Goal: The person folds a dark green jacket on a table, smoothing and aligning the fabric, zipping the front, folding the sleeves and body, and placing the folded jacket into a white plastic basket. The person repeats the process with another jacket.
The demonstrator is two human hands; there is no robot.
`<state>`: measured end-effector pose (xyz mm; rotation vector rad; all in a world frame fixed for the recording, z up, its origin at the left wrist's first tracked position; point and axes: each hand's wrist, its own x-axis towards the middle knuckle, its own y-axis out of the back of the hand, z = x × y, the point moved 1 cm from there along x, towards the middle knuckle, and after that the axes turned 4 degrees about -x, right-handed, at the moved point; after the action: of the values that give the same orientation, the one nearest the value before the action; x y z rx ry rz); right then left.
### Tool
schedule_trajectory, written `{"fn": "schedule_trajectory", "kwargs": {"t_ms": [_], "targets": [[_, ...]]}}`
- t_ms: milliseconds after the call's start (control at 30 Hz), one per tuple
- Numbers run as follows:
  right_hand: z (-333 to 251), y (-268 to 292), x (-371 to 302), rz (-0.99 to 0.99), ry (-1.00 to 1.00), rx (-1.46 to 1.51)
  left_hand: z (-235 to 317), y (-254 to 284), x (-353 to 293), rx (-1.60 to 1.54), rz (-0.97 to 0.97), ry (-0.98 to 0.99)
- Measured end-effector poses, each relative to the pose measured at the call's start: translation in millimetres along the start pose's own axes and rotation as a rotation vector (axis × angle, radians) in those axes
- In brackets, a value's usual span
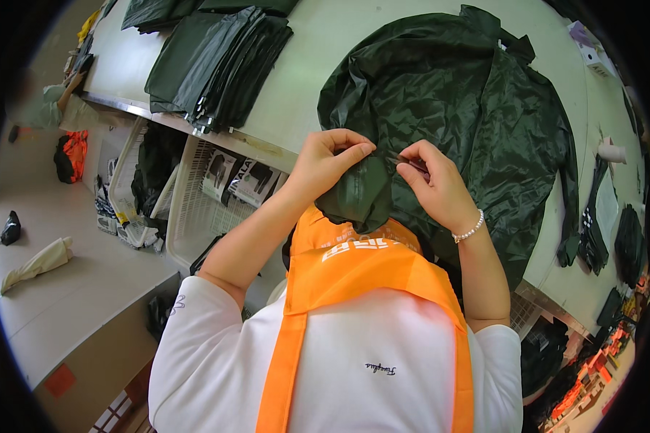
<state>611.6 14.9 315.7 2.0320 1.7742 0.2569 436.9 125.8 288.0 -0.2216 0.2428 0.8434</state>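
A shiny dark green jacket (440,101) lies spread on the pale table, its collar at the far end and its near part hanging over the edge in front of me. My left hand (326,164) pinches a loose fold of it, thumb against fingertips. Close by on the right, my right hand (440,186) is closed around small thread snips (422,172) with a dark purplish handle. Their thin tip points at the cloth by my left fingertips. Most of the tool is hidden in the palm, and any thread is too fine to make out.
Folded dark green garments (217,65) are stacked on the table (292,86) at the far left. Below its edge stand white plastic baskets (184,209) holding dark clothing and printed packages. Dark garments (594,216) and a white roll (612,152) lie at right. Another person (54,101) is at far left.
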Motion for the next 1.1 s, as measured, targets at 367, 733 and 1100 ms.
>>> {"fn": "schedule_trajectory", "kwargs": {"t_ms": [367, 733, 1100], "targets": [[-2, 0, 11, -0.083, 0.050, -0.026, 6, -5, 1, 0.181, -0.051, -0.096], [1, -3, 13, -0.089, 0.031, -0.004, 3, -3, 2, 0.147, -0.057, -0.101], [46, -38, 19, -0.214, -0.112, 0.637, 5, 11, -8, -0.251, 0.020, -0.125]]}}
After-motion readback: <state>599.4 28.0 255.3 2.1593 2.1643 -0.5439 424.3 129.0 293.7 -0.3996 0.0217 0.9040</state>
